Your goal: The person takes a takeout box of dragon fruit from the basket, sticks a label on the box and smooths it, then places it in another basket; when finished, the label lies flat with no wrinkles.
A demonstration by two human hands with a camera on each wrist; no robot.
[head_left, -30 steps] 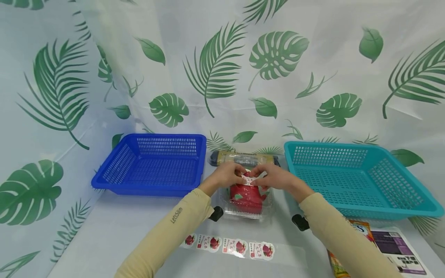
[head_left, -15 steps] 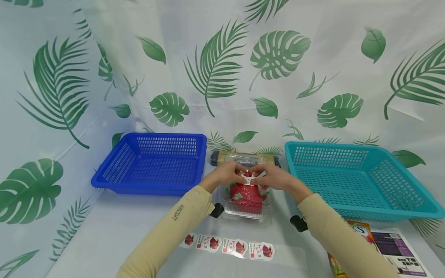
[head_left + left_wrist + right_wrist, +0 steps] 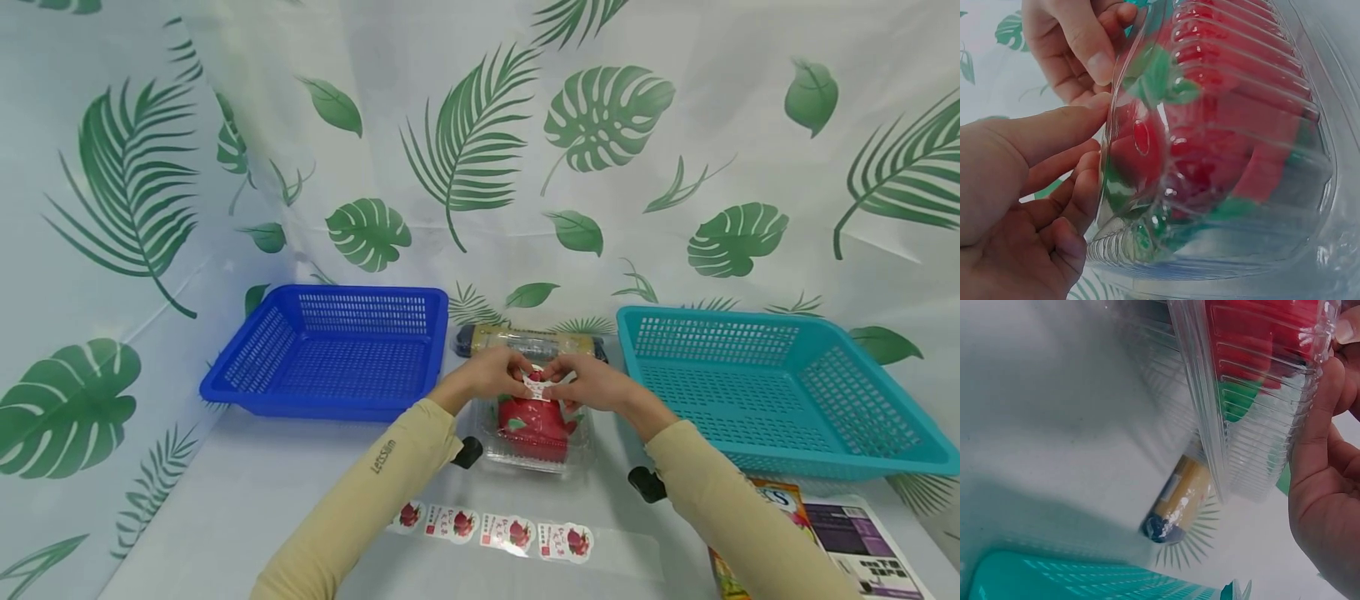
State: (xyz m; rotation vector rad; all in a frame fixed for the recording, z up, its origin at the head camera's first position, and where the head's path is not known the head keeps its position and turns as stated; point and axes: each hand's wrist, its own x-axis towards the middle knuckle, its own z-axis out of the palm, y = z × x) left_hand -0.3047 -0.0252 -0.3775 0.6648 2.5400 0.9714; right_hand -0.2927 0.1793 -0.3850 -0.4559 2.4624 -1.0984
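A clear plastic clamshell box [image 3: 495, 454] with a red dragon fruit [image 3: 534, 429] inside, green scales showing, stands in the middle of the table. On its lid lies a white and red fruit sticker [image 3: 536, 389]. My left hand [image 3: 491, 372] touches the lid at the sticker's left side, thumb and index finger apart. From the other side my right hand [image 3: 596, 383] presses the sticker's right side with its fingertips. In the left wrist view the left thumb [image 3: 1054, 125] lies straight against the lid. The fingertips partly cover the sticker.
Blue basket [image 3: 322, 408] at the left, teal basket [image 3: 780, 462] at the right. Behind the box lies a yellow and black wrapped package [image 3: 472, 337]. A strip of stickers [image 3: 517, 533] lies in front. A colourful packet [image 3: 783, 500] and a purple-white sheet [image 3: 862, 542] lie front right.
Both hands stay at the sticker, with only slight shifts of the fingers. The box has not visibly moved on the table.
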